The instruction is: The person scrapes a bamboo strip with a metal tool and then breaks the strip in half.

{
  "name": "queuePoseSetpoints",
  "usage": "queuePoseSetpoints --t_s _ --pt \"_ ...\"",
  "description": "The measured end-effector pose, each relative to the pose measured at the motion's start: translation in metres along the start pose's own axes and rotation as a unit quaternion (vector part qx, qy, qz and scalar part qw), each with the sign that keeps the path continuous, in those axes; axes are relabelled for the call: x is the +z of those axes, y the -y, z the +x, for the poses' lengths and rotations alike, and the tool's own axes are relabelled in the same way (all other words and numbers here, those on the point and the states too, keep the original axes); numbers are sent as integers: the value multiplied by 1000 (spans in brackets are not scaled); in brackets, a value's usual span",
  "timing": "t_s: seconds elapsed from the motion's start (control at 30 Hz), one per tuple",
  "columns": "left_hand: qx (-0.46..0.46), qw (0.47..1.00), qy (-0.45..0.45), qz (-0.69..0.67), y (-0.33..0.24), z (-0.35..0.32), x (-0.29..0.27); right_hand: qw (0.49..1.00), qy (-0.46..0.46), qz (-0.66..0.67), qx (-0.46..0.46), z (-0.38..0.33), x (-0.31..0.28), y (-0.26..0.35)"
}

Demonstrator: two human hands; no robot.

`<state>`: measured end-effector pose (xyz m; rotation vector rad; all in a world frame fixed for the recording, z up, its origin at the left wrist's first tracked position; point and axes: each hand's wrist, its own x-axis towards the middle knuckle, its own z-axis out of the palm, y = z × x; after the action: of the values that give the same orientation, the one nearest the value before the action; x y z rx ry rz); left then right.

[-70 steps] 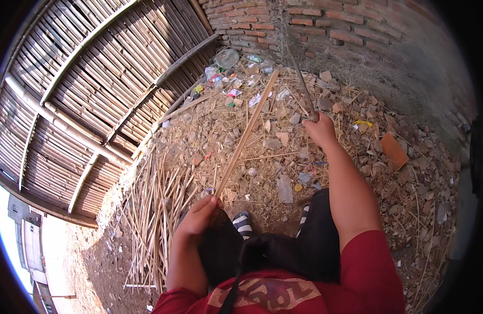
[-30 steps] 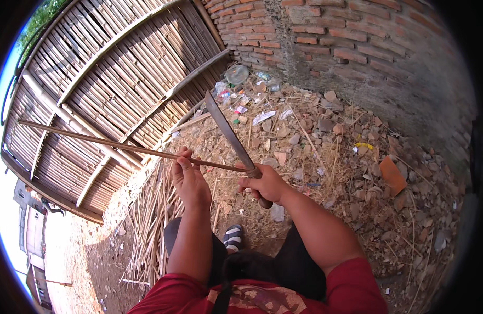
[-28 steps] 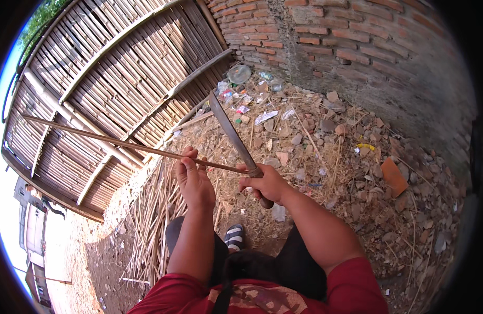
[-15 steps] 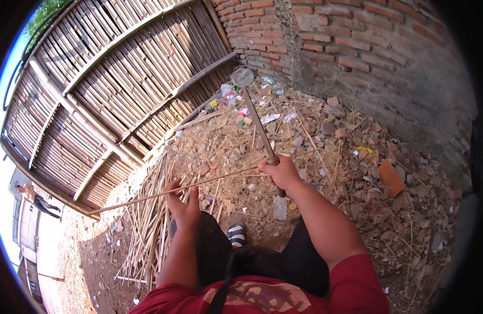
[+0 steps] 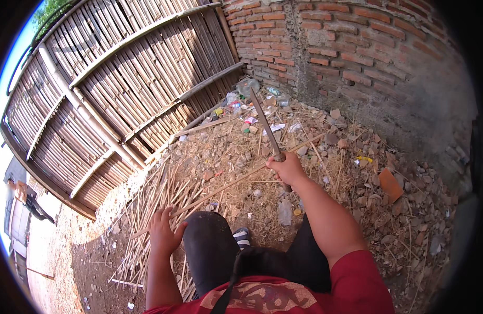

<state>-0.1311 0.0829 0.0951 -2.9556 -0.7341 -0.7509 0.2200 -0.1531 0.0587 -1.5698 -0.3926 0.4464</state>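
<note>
My right hand (image 5: 287,168) is closed around the handle of a machete (image 5: 264,121), whose long dark blade points away and up toward the wall corner. A long, thin bamboo strip (image 5: 220,192) slants from the near left to the far right, passing behind my right hand and under my left. My left hand (image 5: 165,230) is over the strip's near end with fingers stretched and thumb apart. Whether its palm touches the strip is hidden. Just beyond and beside that hand lies a loose pile of bamboo strips (image 5: 142,256).
A bamboo-slat fence (image 5: 110,99) stands at the left, meeting a brick wall (image 5: 351,57) at the back. Rubble, dry straw and litter cover the ground, with a plastic bottle (image 5: 285,213) near my knees and an orange tile piece (image 5: 391,185) at right. Another person (image 5: 29,199) is far left.
My left hand has moved left and nearer to me, its fingers now over the strip. The strip's near end has shifted down and right toward the pile. The machete has stayed in my right hand.
</note>
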Motion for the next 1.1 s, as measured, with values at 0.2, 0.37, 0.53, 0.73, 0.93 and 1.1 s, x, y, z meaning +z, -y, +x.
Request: queuePoseSetpoints --t_s 0.2,0.37,0.53,0.73,0.93,1.1 --pt "-77 982 167 -47 8 -20 14 992 15 -107 -64 7 -7 -16" --pt "-174 941 254 -144 -2 -50 19 958 5 -252 -134 -10 -7 -10" --pt "-211 932 266 -129 1 -77 32 893 192 -397 -89 -29 29 -16" --pt "-183 949 251 -59 -8 -84 31 818 262 -486 -162 -17 42 -47" --pt "-163 955 243 -40 -8 -85 26 875 185 -437 -93 5 29 -58" --pt "-150 958 243 -25 -2 -89 28 805 317 -487 -120 -13 47 -34"
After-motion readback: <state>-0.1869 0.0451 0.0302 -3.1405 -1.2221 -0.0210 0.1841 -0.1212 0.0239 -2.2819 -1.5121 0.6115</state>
